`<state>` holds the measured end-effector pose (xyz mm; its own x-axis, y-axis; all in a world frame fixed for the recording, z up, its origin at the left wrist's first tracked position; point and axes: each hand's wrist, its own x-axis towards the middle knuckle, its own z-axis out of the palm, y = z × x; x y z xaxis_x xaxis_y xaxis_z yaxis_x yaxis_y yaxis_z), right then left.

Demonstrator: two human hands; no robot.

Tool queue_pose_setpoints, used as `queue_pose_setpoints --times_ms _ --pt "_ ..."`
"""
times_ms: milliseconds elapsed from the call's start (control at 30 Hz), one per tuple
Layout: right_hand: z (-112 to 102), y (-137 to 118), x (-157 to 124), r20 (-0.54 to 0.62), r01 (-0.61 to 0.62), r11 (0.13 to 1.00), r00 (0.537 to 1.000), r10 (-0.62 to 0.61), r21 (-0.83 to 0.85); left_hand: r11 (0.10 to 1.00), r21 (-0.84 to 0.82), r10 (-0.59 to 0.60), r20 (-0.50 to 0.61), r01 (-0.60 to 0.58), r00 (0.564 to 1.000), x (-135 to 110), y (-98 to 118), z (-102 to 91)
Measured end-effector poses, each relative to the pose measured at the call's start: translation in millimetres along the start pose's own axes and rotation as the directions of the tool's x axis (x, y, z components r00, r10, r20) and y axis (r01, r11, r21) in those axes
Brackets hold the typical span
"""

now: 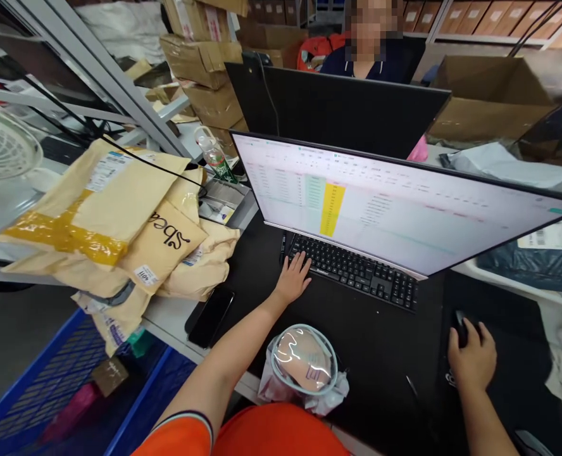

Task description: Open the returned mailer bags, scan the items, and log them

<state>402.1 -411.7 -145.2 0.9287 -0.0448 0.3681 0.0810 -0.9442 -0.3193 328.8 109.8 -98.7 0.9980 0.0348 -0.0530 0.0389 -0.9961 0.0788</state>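
Note:
My left hand (293,278) rests with fingers spread over the left end of a black keyboard (352,269). At the right, my right hand (473,358) is curved over a black computer mouse (460,324) on a dark mouse pad (513,335). Behind the keyboard a lit monitor (380,196) shows a spreadsheet with a yellow column; its text is too small to read. Close to my body lies a round, clear-topped pouch (304,360) with something beige inside, on crumpled pale plastic. A black phone (211,316) lies left of my forearm.
Paper mailers (133,196) are piled on the left, above blue crates (38,392). A bottle (219,161) stands behind them. Beyond a second monitor (333,101) sits another person (328,63). An open carton (490,120) is at the back right. A thin pen-like item (411,385) lies near the mouse pad.

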Motion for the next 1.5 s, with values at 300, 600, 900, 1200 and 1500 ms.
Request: queue_pose_setpoints --times_ms 300,600,900,1200,1500 --pt "1.6 -5.1 0.4 -0.002 -0.024 1.000 1.000 0.024 0.003 1.000 0.012 -0.005 -0.015 0.006 1.000 1.7 3.7 6.2" --pt "0.6 -7.9 3.0 0.029 -0.039 0.999 0.999 0.039 -0.019 0.994 -0.039 -0.108 -0.084 0.105 0.991 5.4 20.0 11.0" --pt "1.1 -5.5 1.5 0.026 -0.041 0.999 0.999 0.041 -0.016 0.995 -0.030 -0.100 -0.094 0.098 0.991 2.6 21.3 15.8" --pt "-2.3 -12.2 0.8 0.003 -0.078 0.997 0.997 0.078 0.000 0.992 -0.020 -0.122 -0.085 0.121 0.989 1.3 21.5 16.3" --pt "-0.2 -9.4 0.5 -0.001 -0.090 0.996 0.996 0.090 -0.007 0.975 -0.165 -0.173 -0.130 0.151 0.976 -0.9 16.0 24.0"
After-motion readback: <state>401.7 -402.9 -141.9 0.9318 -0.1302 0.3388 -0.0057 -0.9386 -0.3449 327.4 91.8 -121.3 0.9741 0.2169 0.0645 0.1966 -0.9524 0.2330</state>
